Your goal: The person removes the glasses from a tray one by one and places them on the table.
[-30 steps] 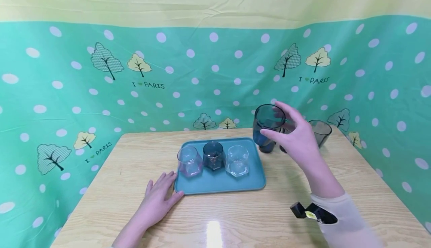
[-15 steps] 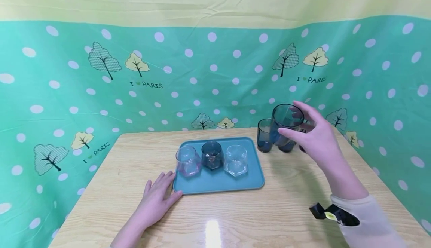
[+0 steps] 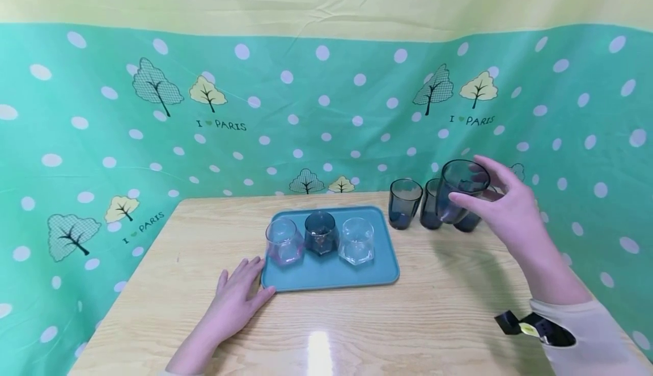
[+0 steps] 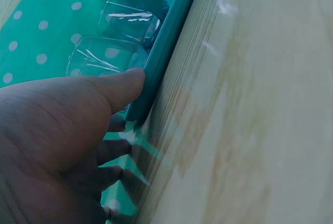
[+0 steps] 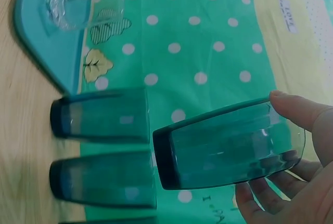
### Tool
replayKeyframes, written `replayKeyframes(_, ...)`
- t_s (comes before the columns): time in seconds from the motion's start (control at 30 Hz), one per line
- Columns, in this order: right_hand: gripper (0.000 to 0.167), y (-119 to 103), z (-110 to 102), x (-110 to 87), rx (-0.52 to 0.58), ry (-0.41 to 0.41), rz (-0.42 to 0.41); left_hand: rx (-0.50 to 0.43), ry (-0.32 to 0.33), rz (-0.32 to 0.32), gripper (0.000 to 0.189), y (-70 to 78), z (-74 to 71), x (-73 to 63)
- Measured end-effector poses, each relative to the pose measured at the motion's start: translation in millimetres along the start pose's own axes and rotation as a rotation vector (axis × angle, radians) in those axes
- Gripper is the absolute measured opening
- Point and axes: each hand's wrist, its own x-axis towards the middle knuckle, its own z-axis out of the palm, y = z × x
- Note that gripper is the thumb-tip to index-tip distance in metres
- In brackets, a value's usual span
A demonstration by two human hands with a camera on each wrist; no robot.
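Note:
My right hand (image 3: 510, 206) grips a tall dark tinted drinking glass (image 5: 223, 146) near its rim, thumb on one side and fingers on the other. That glass is held up off the table, in front of a row of similar tinted glasses (image 3: 405, 206) standing at the back right. My left hand (image 3: 234, 299) lies with fingers extended at the left edge of a blue tray (image 3: 326, 279), its thumb (image 4: 127, 86) touching the rim. Three short tumblers stand on the tray: a pinkish one (image 3: 284, 245), a dark one (image 3: 321, 237) and a clear one (image 3: 357, 245).
A wooden table (image 3: 245, 342) bears everything. Behind it and at both sides hangs a green curtain (image 3: 326, 121) with white dots and printed trees, its upper part yellow.
My right hand has moved to the right with the tinted glass, past the row, so more of the standing glasses show. The left hand has stayed at the tray's edge.

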Motion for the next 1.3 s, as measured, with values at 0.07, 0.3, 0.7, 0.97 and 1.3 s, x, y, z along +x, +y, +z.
replayKeyframes(0.07,0.098,5,-5,2.0,-0.004,0.003,0.015,0.003,0.0,0.003,0.075,-0.4,0.0,0.6)
replayKeyframes(0.3,0.096,19,-21,5.9,-0.03,0.016,0.042,0.015,0.013,0.016,0.075,-0.1,-1.8,1.6)
replayKeyframes(0.7,0.096,32,-44,7.7,-0.081,0.035,0.096,0.021,0.015,0.029,0.076,-1.0,-2.4,3.7)
replayKeyframes(0.97,0.096,45,-56,8.3,-0.111,0.075,0.129,0.012,0.012,0.02,0.075,0.1,-2.8,2.9)
replayKeyframes(1.3,0.098,58,-70,7.3,-0.092,0.099,0.191,0.004,0.021,0.025,0.072,-0.4,-0.9,1.6)
